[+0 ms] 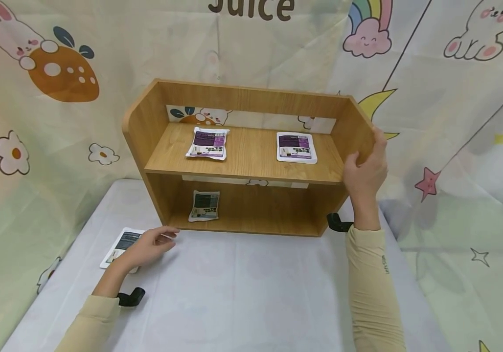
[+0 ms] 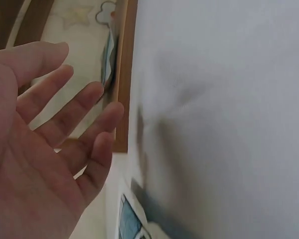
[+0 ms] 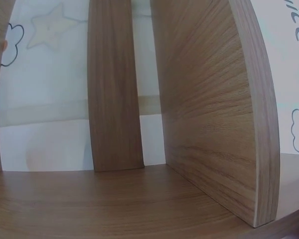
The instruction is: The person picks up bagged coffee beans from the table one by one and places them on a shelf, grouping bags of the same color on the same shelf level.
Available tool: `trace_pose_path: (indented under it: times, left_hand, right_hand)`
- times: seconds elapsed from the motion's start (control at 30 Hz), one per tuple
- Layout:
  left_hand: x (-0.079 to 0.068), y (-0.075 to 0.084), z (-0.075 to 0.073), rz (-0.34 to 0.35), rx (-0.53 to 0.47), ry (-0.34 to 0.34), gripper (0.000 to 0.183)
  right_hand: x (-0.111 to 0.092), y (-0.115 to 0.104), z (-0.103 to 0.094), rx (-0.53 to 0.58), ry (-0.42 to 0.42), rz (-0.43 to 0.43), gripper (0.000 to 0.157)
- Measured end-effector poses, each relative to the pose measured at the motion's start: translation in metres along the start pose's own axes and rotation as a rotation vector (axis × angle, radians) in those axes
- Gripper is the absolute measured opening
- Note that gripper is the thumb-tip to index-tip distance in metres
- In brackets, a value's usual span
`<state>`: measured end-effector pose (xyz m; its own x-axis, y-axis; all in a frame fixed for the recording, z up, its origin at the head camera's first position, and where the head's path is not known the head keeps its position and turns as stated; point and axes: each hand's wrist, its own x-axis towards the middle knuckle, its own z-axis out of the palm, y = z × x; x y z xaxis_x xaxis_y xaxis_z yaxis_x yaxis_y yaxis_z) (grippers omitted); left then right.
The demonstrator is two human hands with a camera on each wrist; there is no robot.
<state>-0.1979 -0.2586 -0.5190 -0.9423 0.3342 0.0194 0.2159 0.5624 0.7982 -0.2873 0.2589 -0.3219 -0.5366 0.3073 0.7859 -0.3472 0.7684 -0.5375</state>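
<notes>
A two-tier wooden shelf [image 1: 242, 173] stands on the white table. My right hand [image 1: 367, 168] grips its right side panel, thumb on the inner face and fingers around the outside. My left hand [image 1: 152, 246] is beside the lower left front corner, palm bare and fingers loosely spread, as the left wrist view [image 2: 50, 134] also shows. Partly hidden beneath that arm, a white packet with a dark label [image 1: 124, 242] lies on the table. On the upper tier are two purple-labelled packets, one left [image 1: 208, 143] and one right [image 1: 296, 147]. A dark-labelled packet [image 1: 205, 206] leans in the lower tier's left.
Behind the shelf and along both sides hangs a printed cloth [image 1: 269, 58] with cartoon figures. The white tablecloth [image 1: 242, 293] extends in front of the shelf. In the right wrist view, the middle board [image 3: 209, 99] and a back slat [image 3: 114, 89] show up close.
</notes>
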Motion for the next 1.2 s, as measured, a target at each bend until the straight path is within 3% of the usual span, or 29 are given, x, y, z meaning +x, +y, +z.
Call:
trace_pose_path:
  times: [0.2, 0.33, 0.5, 0.7, 0.93, 1.2]
  left_hand:
    - [-0.014, -0.011, -0.021, -0.024, 0.107, 0.136, 0.035]
    - [-0.025, -0.02, -0.037, -0.064, 0.175, 0.188, 0.04]
    - [-0.038, -0.033, -0.051, -0.129, 0.211, 0.188, 0.053]
    - [-0.047, -0.046, -0.059, -0.14, 0.193, 0.228, 0.065]
    - [-0.049, -0.055, -0.057, -0.183, 0.176, 0.196, 0.088]
    - [-0.05, -0.059, -0.053, -0.276, 0.261, 0.186, 0.101]
  right_hand:
    - [0.001, 0.001, 0.0, -0.001, -0.004, 0.003, 0.055]
    - [0.001, 0.002, 0.0, 0.002, -0.004, -0.001, 0.055]
    - [0.002, 0.001, 0.0, 0.006, -0.009, -0.011, 0.056]
    - [0.001, 0.001, 0.0, 0.004, -0.014, -0.009, 0.056]
    - [0.001, 0.0, -0.001, 0.002, -0.019, -0.001, 0.056]
    - [0.001, 0.0, 0.001, 0.005, -0.014, -0.001, 0.056]
